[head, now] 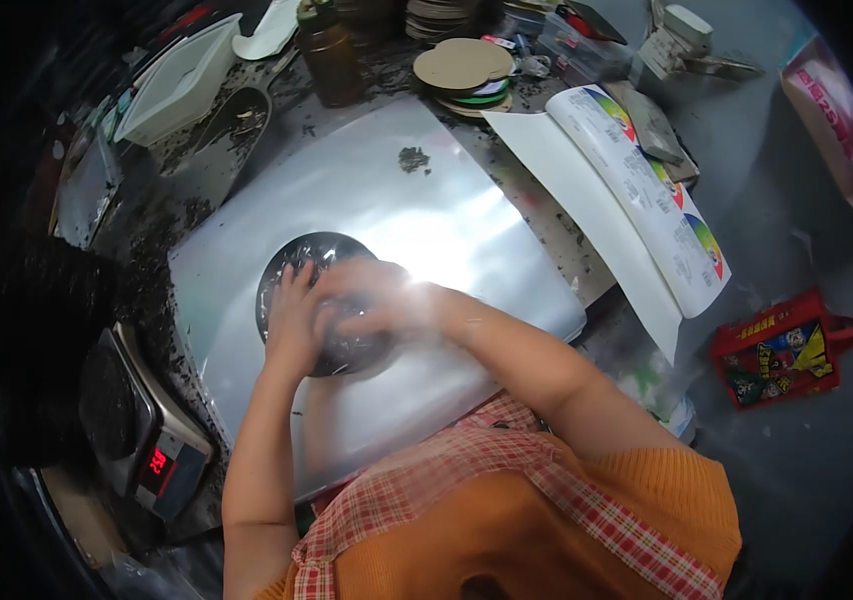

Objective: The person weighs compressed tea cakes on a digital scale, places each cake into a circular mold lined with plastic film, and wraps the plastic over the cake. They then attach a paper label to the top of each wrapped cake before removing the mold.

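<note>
A round black disc (pixel 329 251) with a shiny, wrinkled surface like clear film lies on a large glossy sheet (pixel 306 202). My left hand (pixel 293 326) rests on the disc's left side, its fingers stretched and spread. Over the disc's right part is my right hand (pixel 366 296), blurred, with bent fingers. Whether those fingers pinch the film or only touch the disc cannot be told. Both hands hide much of the disc. A small heap of dark flakes (pixel 414 159) sits farther up the sheet.
A digital scale (pixel 122 420) with a lit display stands at left. Behind the sheet are a scoop (pixel 235 124), a white plastic tub (pixel 184 86), a brown jar (pixel 330 64) and cardboard discs (pixel 456 64). Printed label sheets (pixel 640 180) curl at right, near a red bag (pixel 779 352).
</note>
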Demonstrator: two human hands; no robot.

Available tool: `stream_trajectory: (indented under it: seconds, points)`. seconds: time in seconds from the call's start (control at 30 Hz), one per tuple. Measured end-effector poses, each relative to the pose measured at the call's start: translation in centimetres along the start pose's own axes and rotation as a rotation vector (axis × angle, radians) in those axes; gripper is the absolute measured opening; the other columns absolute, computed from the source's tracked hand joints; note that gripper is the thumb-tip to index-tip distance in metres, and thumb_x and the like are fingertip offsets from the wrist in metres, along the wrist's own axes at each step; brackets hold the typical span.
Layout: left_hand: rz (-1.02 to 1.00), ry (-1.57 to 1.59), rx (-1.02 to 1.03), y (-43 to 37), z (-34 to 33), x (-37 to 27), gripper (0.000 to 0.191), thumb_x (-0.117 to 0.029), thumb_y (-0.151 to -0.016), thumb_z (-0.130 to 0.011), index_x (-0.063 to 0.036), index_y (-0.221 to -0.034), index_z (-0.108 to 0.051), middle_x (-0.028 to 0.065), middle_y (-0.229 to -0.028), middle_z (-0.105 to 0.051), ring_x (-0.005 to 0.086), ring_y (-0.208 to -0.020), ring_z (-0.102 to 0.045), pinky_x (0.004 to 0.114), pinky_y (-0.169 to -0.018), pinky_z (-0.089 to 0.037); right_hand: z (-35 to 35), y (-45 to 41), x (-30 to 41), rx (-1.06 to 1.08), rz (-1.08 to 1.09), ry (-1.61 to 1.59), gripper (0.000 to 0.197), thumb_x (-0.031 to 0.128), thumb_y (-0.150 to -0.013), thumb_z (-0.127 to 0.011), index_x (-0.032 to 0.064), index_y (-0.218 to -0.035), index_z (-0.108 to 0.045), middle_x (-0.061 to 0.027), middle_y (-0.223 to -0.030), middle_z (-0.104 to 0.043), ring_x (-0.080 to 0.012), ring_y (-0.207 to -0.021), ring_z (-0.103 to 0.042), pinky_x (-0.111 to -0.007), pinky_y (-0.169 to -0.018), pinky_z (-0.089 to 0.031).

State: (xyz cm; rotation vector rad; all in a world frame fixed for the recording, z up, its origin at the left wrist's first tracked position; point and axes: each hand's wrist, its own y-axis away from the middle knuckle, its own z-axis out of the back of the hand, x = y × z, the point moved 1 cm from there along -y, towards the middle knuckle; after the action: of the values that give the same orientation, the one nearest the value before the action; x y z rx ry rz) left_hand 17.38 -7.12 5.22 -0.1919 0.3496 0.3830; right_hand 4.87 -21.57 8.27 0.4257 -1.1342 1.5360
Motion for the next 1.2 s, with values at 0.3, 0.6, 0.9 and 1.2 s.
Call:
stream_trajectory:
  seconds: [0.3, 0.6, 0.9, 1.2]
  points:
    - [0.046, -0.153, 0.078, -0.8, -0.1, -1.6, 0.043, -0.016, -0.080, -0.057, -0.0136, -0.123, -0.049, 0.0119, -0.137, -0.035, 0.0332, -0.130, -0.024, 0.046, -0.106, -0.020, 24.0, 16.0, -17.0, -0.585, -0.769, 1.383, 0.041, 0.022, -0.076, -0.060, 0.0077, -0.113, -0.053, -0.0139, -0.121, -0.048, -0.0301, -0.119, -0.038, -0.046, -0.099, -0.029]
    - [0.057, -0.163, 0.082, -0.5, -0.3, -1.3, 0.055, -0.008, -0.076, -0.059, -0.0173, -0.128, -0.043, 0.0104, -0.138, -0.033, 0.0326, -0.131, -0.022, 0.046, -0.106, -0.020, 29.2, 13.4, -18.8, -0.350, -0.495, 1.429, 0.017, 0.014, -0.073, -0.058, 0.0084, -0.089, -0.059, -0.0097, -0.101, -0.057, -0.0276, -0.092, -0.055, -0.040, -0.076, -0.047]
    - [0.045, -0.158, 0.062, 0.0, -0.5, -0.4, 0.053, -0.011, -0.076, -0.059, -0.0152, -0.127, -0.045, 0.0106, -0.138, -0.032, 0.0325, -0.131, -0.022, 0.047, -0.106, -0.019, 30.1, 11.7, -20.9, -0.312, -0.825, 1.397, 0.018, 0.028, -0.080, -0.051, 0.0128, -0.083, -0.061, -0.0126, -0.080, -0.063, -0.0317, -0.072, -0.062, -0.044, -0.063, -0.048]
    - [0.056, -0.089, 0.015, 0.0, -0.7, -0.6, 0.045, -0.026, -0.084, -0.054, -0.0166, -0.127, -0.045, 0.0065, -0.140, -0.030, 0.0279, -0.133, -0.019, 0.042, -0.108, -0.015, 26.7, 9.6, -1.5, -1.166, -0.381, 0.930, 0.025, 0.025, -0.090, -0.046, 0.0051, -0.095, -0.061, -0.0100, -0.086, -0.063, -0.0222, -0.070, -0.060, -0.033, -0.065, -0.048]
